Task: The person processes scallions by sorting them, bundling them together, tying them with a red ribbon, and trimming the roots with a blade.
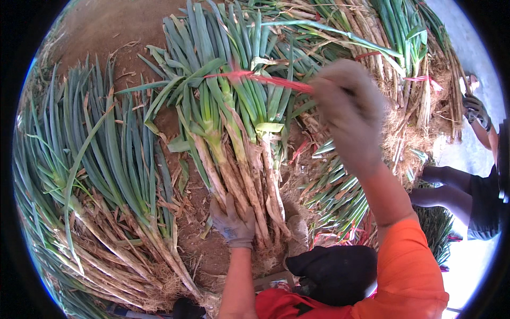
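A bundle of long green onions [241, 154] lies on the soil in front of me, leaves away from me and roots toward me. My left hand [234, 220], in a grey glove, grips the pale stalks at the bundle's lower left. To the right and higher up, my right hand [348, 109] is gloved and blurred by motion. It is closed on a red plastic string [287, 83], pulled taut across the bundle's green leaves. How the string passes beneath the bundle is hidden.
A large pile of green onions [106, 186] lies at the left. More onions tied with red string [419, 78] are at the far right. Another person's gloved hand [476, 110] is beside them. Green leaves [340, 199] and loose red string lie near my right arm.
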`<control>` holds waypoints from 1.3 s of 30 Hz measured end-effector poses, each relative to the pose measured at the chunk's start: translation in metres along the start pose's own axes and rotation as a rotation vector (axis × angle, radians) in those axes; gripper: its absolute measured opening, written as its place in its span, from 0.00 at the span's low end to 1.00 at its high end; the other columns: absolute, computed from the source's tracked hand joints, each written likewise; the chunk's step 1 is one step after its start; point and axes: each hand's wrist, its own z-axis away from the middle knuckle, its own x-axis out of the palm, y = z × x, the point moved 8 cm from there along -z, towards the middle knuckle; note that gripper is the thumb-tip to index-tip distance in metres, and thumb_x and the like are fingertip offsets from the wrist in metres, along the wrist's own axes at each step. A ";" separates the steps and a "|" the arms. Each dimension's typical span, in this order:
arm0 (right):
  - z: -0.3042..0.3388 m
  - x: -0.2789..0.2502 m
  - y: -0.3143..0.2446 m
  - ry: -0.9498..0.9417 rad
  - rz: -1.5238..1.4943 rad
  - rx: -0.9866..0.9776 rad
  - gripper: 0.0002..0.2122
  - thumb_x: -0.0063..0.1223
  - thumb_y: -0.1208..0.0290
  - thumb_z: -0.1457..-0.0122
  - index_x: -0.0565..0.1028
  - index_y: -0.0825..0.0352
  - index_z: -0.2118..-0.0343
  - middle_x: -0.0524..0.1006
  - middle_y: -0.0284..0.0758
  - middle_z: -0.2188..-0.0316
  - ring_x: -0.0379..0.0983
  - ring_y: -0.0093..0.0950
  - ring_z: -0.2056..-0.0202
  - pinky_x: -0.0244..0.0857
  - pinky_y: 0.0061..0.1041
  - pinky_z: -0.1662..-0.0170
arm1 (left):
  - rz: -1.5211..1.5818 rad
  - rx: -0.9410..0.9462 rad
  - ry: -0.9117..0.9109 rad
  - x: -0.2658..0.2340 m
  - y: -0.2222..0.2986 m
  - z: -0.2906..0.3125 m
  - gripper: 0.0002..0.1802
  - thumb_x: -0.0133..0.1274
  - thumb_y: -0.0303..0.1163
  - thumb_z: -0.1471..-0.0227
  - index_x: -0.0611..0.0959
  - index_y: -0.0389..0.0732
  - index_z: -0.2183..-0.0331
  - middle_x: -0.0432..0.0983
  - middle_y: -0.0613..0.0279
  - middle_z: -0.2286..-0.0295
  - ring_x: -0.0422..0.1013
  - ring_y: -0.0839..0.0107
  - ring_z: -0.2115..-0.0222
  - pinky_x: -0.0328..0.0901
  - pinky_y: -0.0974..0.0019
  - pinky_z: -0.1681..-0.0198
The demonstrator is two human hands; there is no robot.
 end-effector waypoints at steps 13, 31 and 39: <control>0.157 -0.069 -0.109 -0.712 -0.945 0.327 0.04 0.55 0.77 0.42 0.74 0.71 0.69 0.77 0.38 0.68 0.73 0.22 0.73 0.66 0.20 0.71 | -0.209 -0.226 -0.344 -0.007 0.025 -0.003 0.40 0.52 0.55 0.48 0.61 0.51 0.38 0.50 0.42 0.40 0.51 0.49 0.40 0.51 0.46 0.40; 0.349 -0.289 -0.263 -0.581 -0.725 0.037 0.10 0.57 0.69 0.42 0.75 0.72 0.72 0.75 0.36 0.77 0.71 0.32 0.77 0.63 0.30 0.73 | 1.814 -0.366 -0.491 -0.260 0.304 0.064 0.18 0.42 0.33 0.37 0.72 0.36 0.49 0.71 0.65 0.70 0.67 0.70 0.72 0.64 0.66 0.63; 0.460 -0.401 -0.119 0.183 0.188 0.644 0.09 0.55 0.66 0.42 0.75 0.68 0.66 0.79 0.37 0.75 0.78 0.29 0.73 0.70 0.29 0.69 | 1.073 0.303 -0.366 -0.341 0.393 0.114 0.10 0.45 0.30 0.41 0.77 0.39 0.59 0.62 0.77 0.79 0.58 0.83 0.79 0.56 0.72 0.75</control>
